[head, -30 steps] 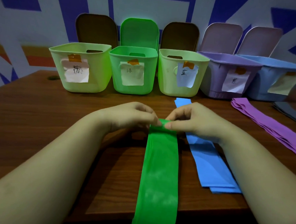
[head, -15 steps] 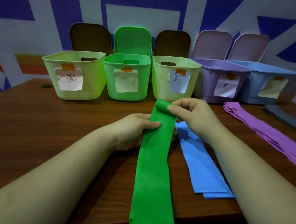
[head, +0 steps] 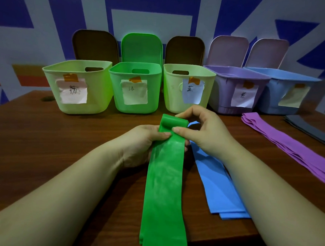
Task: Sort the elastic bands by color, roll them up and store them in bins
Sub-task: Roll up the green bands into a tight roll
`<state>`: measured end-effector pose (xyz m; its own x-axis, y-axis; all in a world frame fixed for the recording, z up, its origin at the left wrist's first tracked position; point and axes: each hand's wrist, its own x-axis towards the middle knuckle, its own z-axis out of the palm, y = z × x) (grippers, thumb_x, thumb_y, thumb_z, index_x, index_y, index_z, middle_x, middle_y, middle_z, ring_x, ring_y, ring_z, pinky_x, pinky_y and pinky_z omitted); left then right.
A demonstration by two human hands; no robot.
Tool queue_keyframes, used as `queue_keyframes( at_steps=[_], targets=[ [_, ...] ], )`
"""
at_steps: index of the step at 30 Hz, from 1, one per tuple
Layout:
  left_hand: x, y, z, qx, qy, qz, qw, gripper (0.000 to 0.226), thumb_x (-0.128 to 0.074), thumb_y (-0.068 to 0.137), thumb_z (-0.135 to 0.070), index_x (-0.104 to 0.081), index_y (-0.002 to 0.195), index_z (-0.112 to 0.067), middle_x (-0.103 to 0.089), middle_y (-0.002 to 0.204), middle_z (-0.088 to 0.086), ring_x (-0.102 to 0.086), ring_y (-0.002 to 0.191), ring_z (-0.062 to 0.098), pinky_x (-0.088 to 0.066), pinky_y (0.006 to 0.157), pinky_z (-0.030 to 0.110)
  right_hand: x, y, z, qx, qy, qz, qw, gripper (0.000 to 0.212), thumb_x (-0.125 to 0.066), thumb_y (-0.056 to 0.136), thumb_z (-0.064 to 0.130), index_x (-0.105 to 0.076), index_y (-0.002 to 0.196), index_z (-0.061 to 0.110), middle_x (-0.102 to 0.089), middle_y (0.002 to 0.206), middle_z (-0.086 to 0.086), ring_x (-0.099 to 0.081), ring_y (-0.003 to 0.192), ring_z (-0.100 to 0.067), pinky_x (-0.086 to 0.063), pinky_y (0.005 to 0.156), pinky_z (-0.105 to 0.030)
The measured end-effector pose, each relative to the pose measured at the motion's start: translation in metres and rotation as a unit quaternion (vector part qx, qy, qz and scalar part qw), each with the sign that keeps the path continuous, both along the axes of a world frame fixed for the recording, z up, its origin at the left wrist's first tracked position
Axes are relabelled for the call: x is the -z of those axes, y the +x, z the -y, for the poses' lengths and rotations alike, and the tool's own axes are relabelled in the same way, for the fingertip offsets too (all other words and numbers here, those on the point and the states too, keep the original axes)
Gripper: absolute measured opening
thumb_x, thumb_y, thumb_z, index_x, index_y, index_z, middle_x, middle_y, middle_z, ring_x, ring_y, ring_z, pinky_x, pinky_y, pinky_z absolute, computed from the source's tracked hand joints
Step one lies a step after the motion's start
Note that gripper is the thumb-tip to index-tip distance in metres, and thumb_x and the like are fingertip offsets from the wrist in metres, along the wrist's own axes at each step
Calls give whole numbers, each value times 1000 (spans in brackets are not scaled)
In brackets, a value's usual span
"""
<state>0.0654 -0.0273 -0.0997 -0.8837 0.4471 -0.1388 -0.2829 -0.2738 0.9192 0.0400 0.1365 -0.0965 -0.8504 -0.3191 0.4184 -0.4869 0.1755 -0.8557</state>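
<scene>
A long green elastic band (head: 164, 188) runs from the table's front edge up to both hands, its far end curled over into a small loop. My left hand (head: 140, 144) grips the band's left side, thumb on top. My right hand (head: 200, 132) pinches the curled end between thumb and fingers. Blue bands (head: 218, 186) lie flat to the right, partly under my right forearm. Purple bands (head: 288, 146) lie further right. The green bin (head: 134, 106) stands open behind the hands.
Five open bins with paper labels line the back of the wooden table (head: 43, 145): pale green (head: 95, 104), green, pale green (head: 170, 100), purple (head: 223, 94), blue (head: 268, 102). Dark grey bands (head: 308, 128) lie at the far right. A painted wall stands behind.
The hands lifted the green band's far end off the table, then curled it over into a loop. The view tilted slightly, so the bins sit lower in the picture.
</scene>
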Motion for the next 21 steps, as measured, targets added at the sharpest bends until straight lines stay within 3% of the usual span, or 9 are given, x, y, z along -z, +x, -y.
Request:
queue_keyframes(
  at_steps=[3,5,7,10,12,15,21],
  targets=[
    [0,1,0,-16,-17,-5,1000,24,-46,90,-14,-63,101,-1,-72,87,18,-71,74,23,-57,73,33,0,0,1,-2,7,-9,1000,26,-72,77,-2,-56,80,19,-64,88,-8,-60,54,-19,-54,50,-25],
    [1,1,-2,-22,-37,-10,999,40,-53,80,-35,-66,99,-2,-71,87,18,-71,74,23,-57,74,33,1,0,2,-18,5,-2,1000,25,-72,75,-5,-56,81,13,-64,82,-7,-60,52,-17,-53,50,-24],
    [2,0,-4,-43,-67,-26,997,46,-52,81,-43,-67,95,-1,-72,83,17,-70,70,21,-58,70,31,2,0,2,-29,12,8,999,24,-71,74,-8,-56,86,6,-63,78,-1,-61,50,-13,-53,49,-22],
    [2,0,-4,-71,-94,-49,992,38,-47,92,-33,-68,83,-2,-73,76,13,-70,64,17,-58,62,24,3,-2,0,-49,7,26,998,23,-72,75,-4,-58,87,10,-62,85,-5,-63,63,-14,-54,56,-24],
    [2,-1,-4,-80,-95,-66,990,33,-46,94,-26,-68,81,-6,-73,75,9,-70,64,13,-57,61,21,3,-6,-3,-55,-5,40,998,22,-75,72,12,-61,89,16,-64,90,-3,-63,79,-12,-55,70,-28],
    [2,1,-5,-87,-83,-79,990,27,-46,94,-23,-67,85,-8,-74,75,4,-70,66,10,-56,62,19,4,-8,-5,-44,0,46,998,36,-72,64,37,-68,96,19,-71,98,-5,-67,95,-15,-55,86,-33],
    [0,2,-4,-32,-13,-25,999,31,-59,75,-14,-65,101,2,-70,94,19,-70,78,23,-57,76,34,3,-5,0,10,27,-27,999,8,-65,84,19,-63,89,25,-69,88,-4,-65,76,-10,-57,65,-23]
  ],
)
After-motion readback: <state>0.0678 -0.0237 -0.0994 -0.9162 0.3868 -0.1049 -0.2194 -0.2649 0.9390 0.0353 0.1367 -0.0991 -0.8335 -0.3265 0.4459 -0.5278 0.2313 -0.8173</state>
